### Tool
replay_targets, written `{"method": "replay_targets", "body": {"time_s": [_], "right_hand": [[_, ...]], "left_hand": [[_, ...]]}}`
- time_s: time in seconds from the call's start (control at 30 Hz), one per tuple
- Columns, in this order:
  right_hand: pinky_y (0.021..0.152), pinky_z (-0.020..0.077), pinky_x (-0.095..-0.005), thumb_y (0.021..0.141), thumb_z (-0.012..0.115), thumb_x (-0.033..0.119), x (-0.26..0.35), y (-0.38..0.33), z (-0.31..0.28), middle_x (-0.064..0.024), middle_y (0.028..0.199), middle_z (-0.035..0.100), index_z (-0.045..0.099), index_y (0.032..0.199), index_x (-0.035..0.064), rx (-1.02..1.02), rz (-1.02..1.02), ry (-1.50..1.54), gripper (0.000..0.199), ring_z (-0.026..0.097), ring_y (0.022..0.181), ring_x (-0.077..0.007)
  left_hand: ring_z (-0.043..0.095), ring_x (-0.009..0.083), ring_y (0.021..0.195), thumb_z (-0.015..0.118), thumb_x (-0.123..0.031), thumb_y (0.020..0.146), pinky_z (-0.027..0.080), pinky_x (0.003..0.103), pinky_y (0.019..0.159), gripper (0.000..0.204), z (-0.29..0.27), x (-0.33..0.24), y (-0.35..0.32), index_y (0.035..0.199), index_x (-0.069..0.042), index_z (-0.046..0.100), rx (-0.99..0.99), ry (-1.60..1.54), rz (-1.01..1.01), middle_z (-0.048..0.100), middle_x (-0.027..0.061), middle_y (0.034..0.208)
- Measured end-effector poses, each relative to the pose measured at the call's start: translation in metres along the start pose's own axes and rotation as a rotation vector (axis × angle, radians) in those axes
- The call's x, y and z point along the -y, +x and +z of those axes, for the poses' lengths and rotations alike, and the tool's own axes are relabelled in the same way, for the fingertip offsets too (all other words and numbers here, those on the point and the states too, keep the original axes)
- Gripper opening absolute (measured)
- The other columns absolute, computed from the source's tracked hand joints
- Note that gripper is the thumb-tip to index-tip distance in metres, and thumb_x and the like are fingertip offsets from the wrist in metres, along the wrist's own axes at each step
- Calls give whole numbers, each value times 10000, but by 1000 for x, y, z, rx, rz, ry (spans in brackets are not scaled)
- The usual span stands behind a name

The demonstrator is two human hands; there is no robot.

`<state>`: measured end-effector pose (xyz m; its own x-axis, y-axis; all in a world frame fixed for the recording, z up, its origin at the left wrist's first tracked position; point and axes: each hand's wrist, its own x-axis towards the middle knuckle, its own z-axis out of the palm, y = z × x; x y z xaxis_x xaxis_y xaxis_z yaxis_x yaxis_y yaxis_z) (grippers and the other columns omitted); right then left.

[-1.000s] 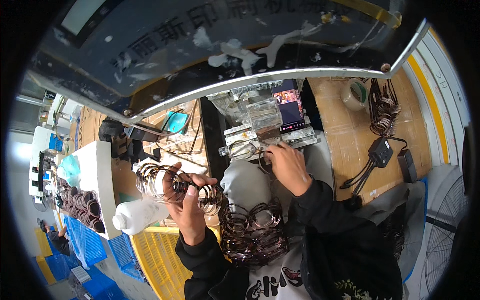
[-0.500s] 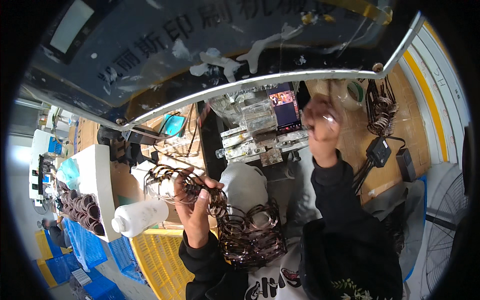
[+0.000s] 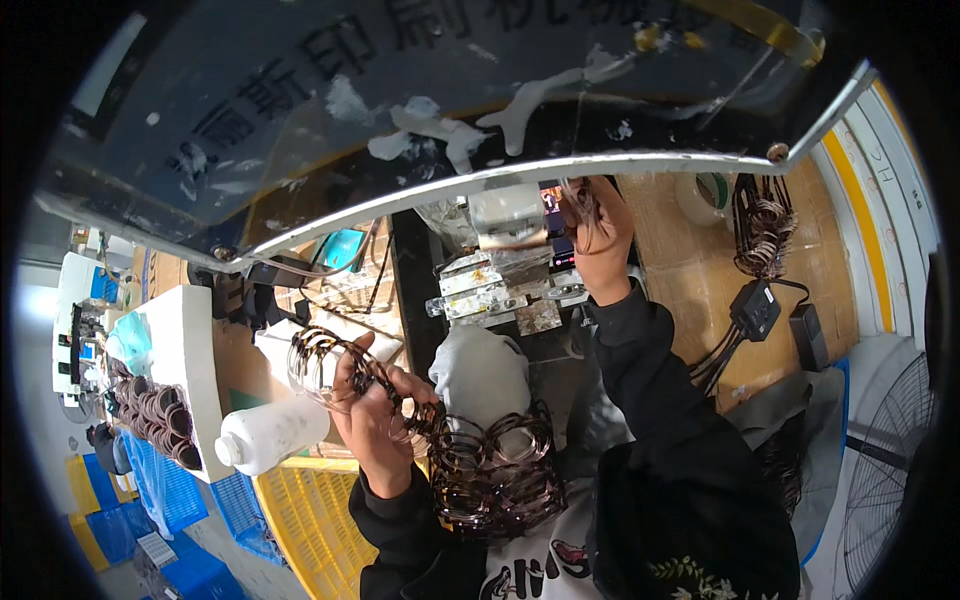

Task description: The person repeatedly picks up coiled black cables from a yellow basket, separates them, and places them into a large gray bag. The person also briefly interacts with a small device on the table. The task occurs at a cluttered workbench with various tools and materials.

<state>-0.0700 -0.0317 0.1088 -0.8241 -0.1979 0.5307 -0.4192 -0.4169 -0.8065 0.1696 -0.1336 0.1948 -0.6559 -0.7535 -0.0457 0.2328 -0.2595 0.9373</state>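
Several dark brown eyeglass frames (image 3: 312,362) are bunched in my left hand (image 3: 372,425), its fingers closed around them. Below and to its right, a pile of similar frames (image 3: 497,478) lies at my lap, in front of a grey cloth-covered knee (image 3: 482,370). My right hand (image 3: 608,245) is raised at the machine, its fingers pinched on a thin brown piece that looks like one eyeglass frame (image 3: 582,208). Beside this hand are a paint-stained metal fixture (image 3: 478,285) and a lit phone screen (image 3: 562,252), which the hand partly covers.
A dark machine panel (image 3: 400,100) with a pale metal edge overhangs the top. A white bottle (image 3: 270,437) and yellow basket (image 3: 315,510) are at left. At right, cardboard bears a tape roll (image 3: 703,197), hanging brown frames (image 3: 765,225) and a black adapter (image 3: 755,310). A fan (image 3: 890,450) stands beyond.
My right hand has moved left from beside the phone to in front of it, near the fixture. My left hand has shifted slightly left and still holds the frames.
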Motion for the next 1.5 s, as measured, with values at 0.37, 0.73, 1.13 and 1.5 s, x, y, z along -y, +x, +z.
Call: {"method": "replay_targets", "body": {"time_s": [0.37, 0.73, 1.13, 1.5], "right_hand": [[426, 434, -286, 747, 555, -21, 93, -60, 31, -112, 637, 604, 622, 898, -35, 471, -389, -489, 166, 566, 485, -160], [497, 458, -321, 771, 674, 231, 129, -79, 4, -55, 778, 561, 616, 844, 41, 943, 178, -576, 213, 587, 604, -246], [470, 429, -274, 707, 680, 46, 140, -67, -16, -48, 675, 583, 636, 833, 47, 718, 111, -575, 134, 578, 536, -194], [467, 242, -133, 906, 560, 204, 41, -5, 1, 35, 749, 462, 549, 871, 84, -3, 431, 128, 126, 347, 604, -8]], "left_hand": [[589, 206, 633, 238, -777, 790, 504, 316, 573, 952, 23, -9, 10, 1239, 45, 406, 139, -133, 86, 592, 125, 791], [596, 185, 865, 608, 38, 777, 461, 297, 783, 545, 8, -9, -1, 1249, -8, 339, 158, 154, 181, 589, 111, 899], [590, 210, 782, 550, 24, 782, 500, 373, 777, 451, -10, -13, 8, 1201, 26, 381, -173, 173, 190, 528, 94, 854], [563, 225, 659, 407, -291, 925, 489, 352, 594, 420, -13, 5, 8, 1172, 48, 438, -113, -65, 128, 530, 141, 972]]}}
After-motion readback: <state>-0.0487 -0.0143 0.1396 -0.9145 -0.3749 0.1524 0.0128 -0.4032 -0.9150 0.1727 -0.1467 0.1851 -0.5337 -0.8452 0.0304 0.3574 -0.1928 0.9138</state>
